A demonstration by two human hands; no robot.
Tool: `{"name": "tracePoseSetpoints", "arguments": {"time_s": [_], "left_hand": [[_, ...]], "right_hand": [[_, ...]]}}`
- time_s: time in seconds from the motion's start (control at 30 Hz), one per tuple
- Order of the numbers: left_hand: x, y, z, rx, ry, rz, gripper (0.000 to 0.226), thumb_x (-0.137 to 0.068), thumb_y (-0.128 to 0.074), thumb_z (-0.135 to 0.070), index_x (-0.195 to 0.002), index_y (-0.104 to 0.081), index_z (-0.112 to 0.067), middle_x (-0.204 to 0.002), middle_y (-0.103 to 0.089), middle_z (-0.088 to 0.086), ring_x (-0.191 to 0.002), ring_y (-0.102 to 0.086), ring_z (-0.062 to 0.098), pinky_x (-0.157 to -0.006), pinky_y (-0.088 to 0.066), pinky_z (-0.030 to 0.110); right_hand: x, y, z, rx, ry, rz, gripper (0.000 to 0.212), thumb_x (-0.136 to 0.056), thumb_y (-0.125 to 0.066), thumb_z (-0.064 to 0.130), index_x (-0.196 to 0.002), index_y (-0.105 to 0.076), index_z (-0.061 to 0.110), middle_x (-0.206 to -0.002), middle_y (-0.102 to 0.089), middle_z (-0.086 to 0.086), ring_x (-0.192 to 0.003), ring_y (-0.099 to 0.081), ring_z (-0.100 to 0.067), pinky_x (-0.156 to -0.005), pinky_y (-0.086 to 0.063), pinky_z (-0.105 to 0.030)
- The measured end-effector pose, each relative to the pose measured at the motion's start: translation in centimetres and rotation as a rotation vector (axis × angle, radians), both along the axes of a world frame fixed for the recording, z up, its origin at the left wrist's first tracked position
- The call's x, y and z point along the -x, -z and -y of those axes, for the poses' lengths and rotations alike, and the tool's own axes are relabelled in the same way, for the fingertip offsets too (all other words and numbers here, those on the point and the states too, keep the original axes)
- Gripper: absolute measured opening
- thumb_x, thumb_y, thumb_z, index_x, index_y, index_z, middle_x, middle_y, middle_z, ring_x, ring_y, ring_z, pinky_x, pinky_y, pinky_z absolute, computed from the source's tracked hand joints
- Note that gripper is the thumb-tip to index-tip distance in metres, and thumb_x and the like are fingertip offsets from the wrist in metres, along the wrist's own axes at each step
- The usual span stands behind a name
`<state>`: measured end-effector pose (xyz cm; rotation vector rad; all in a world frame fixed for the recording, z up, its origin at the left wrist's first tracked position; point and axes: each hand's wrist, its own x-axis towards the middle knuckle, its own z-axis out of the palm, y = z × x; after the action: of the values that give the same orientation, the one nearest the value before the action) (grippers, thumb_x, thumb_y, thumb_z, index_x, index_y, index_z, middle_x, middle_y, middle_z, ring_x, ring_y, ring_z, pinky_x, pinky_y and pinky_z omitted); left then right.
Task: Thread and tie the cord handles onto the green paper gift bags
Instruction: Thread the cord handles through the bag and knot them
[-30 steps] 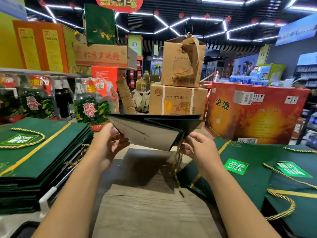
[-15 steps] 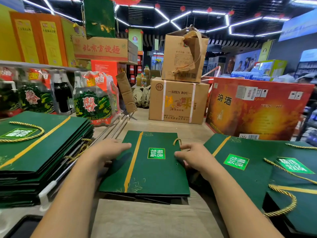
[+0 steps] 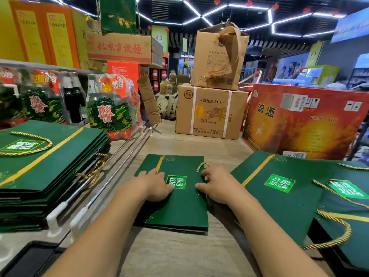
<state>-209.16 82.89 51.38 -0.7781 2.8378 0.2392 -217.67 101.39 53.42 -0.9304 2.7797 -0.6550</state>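
A flat green paper gift bag [image 3: 179, 208] with a gold stripe and a light green label lies on the wooden floor in front of me. My left hand [image 3: 156, 185] presses flat on its left half, fingers spread. My right hand [image 3: 214, 185] rests on its right edge, fingers bent at the bag's side. A short loop of gold cord [image 3: 201, 165] sticks out from under the bag's far right edge, just beyond my right fingers. Two small punched holes show near my right thumb.
A stack of green bags with gold cord handles [image 3: 46, 162] sits at the left. More green bags with cords [image 3: 289, 188] lie at the right. Metal rails [image 3: 111, 176] run along the left. Cardboard boxes [image 3: 209, 110] and a red carton [image 3: 303, 120] stand behind.
A second ago both hands held the bag up, bottom toward me. It now lies flat on the floor, and my hands have slid inward over its face.
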Motion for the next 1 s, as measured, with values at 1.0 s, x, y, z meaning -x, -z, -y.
{"name": "tracePoseSetpoints", "arguments": {"time_s": [1.0], "left_hand": [[-0.8,-1.8,-3.4,0.026,-0.045,-0.198,0.06,-0.093,-0.053,-0.048,-0.144,-0.042,-0.017,-0.149,-0.039,0.01,-0.139,-0.029,0.033,-0.111,-0.028,0.05]], "right_hand": [[2.6,0.7,1.2,-0.036,-0.048,-0.165,0.016,-0.106,-0.05,0.036,-0.096,-0.061,0.029,-0.107,-0.063,-0.001,-0.114,-0.039,-0.025,-0.094,-0.041,-0.042]]}}
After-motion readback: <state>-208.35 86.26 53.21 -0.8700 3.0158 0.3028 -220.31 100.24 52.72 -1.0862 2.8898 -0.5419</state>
